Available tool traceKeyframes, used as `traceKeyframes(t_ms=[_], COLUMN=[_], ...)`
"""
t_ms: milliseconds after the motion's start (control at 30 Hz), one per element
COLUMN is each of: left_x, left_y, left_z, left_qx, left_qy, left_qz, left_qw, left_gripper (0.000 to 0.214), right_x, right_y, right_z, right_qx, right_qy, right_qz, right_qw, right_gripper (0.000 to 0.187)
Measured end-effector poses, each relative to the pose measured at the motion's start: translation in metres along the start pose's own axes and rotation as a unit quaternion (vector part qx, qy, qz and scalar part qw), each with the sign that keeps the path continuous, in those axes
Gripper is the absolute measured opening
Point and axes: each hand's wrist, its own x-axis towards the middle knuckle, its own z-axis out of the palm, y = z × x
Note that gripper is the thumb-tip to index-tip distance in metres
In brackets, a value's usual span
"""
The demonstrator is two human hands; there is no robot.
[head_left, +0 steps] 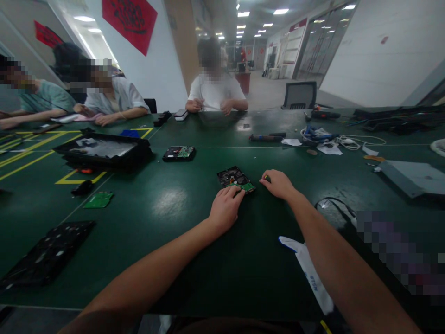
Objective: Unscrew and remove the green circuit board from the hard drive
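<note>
A black hard drive (233, 178) with a green circuit board lies on the dark green table (167, 204) in front of me. My left hand (225, 208) rests at the drive's near edge, its fingertips touching the green board. My right hand (278, 183) lies just right of the drive with fingers curled round a small yellow-green thing that I cannot name. Both forearms reach in from the bottom of the view.
A second drive (179, 153) and a black tray (104, 150) lie at the left. A loose green board (99, 200) and a black panel (48, 253) are nearer. Cables and tools (323, 137) and a grey case (413, 176) sit right. Three people sit across the table.
</note>
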Motion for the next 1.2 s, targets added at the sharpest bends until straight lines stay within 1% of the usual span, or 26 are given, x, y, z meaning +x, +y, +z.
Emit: traceKeyframes(t_ms=[67, 100, 167, 200, 333, 400, 467, 567, 700, 833, 933, 1067, 1200], left_x=[-0.002, -0.003, -0.002, -0.002, -0.001, -0.003, -0.004, -0.003, 0.001, 0.004, 0.007, 0.007, 0.005], left_y=[0.003, 0.004, 0.006, 0.006, 0.013, 0.018, 0.023, 0.024, 0.015, 0.001, -0.005, -0.007, -0.006], left_z=[0.001, 0.002, 0.003, 0.003, 0.003, 0.003, 0.002, 0.001, 0.001, 0.003, 0.004, 0.003, 0.003], left_qx=[-0.007, -0.009, -0.009, -0.008, 0.002, 0.005, 0.006, 0.009, 0.01, 0.005, 0.003, 0.005, 0.006], left_qy=[0.004, 0.004, 0.001, -0.003, -0.006, 0.002, 0.01, 0.012, 0.008, 0.02, 0.016, 0.011, 0.01], left_qz=[0.003, 0.002, 0.002, 0.003, -0.009, -0.023, -0.028, -0.027, -0.002, 0.014, 0.025, 0.029, 0.026], left_qw=[1.0, 1.0, 1.0, 1.0, 1.0, 1.0, 1.0, 1.0, 1.0, 1.0, 1.0, 1.0, 1.0], left_gripper=[0.058, 0.058, 0.059, 0.059, 0.051, 0.048, 0.051, 0.056, 0.053, 0.045, 0.046, 0.051, 0.054], right_x=[0.0, 0.0, 0.0, 0.0, -0.001, -0.002, -0.002, -0.002, -0.001, -0.002, -0.004, -0.005, -0.003], right_y=[0.006, 0.01, 0.018, 0.021, 0.023, 0.02, 0.016, 0.013, 0.015, 0.019, 0.019, 0.016, 0.016], right_z=[-0.004, -0.006, -0.009, -0.01, -0.012, -0.011, -0.008, -0.003, -0.004, -0.011, -0.015, -0.014, -0.009], right_qx=[0.023, 0.036, 0.032, 0.036, 0.085, 0.09, 0.076, 0.049, 0.056, 0.08, 0.085, 0.082, 0.058], right_qy=[-0.005, -0.002, 0.012, 0.014, -0.015, -0.027, -0.022, -0.006, -0.013, -0.014, -0.019, -0.02, -0.015], right_qz=[0.025, 0.056, 0.101, 0.108, 0.004, -0.023, -0.025, -0.023, -0.038, -0.011, -0.02, -0.045, -0.054], right_qw=[0.999, 0.998, 0.994, 0.993, 0.996, 0.995, 0.997, 0.999, 0.998, 0.997, 0.996, 0.995, 0.997], right_gripper=[0.02, 0.021, 0.025, 0.023, 0.017, 0.019, 0.019, 0.012, 0.01, 0.014, 0.011, 0.008, 0.008])
